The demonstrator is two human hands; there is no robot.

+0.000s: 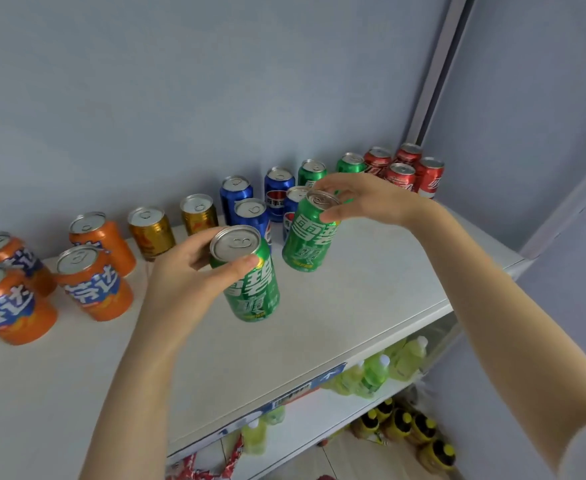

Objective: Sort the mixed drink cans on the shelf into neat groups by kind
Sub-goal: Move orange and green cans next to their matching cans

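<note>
My left hand (184, 282) grips a green can (250, 289) by its top rim, near the middle of the white shelf (353, 299). My right hand (360, 199) holds a second green can (307, 240) by its rim, a little further back and to the right. Two more green cans (314, 171) stand against the wall behind it. Several blue cans (250, 209) stand just behind the two held cans. Several orange cans (90, 282) are grouped at the left. Two gold cans (153, 230) stand between the orange and blue ones. Several red cans (402, 168) are at the far right.
The shelf's front edge (319, 379) runs diagonally toward the lower left, with a blue label strip on it. Below it, lower shelves hold pale green bottles (374, 372) and yellow bottles with black caps (419, 431). A grey wall backs the shelf.
</note>
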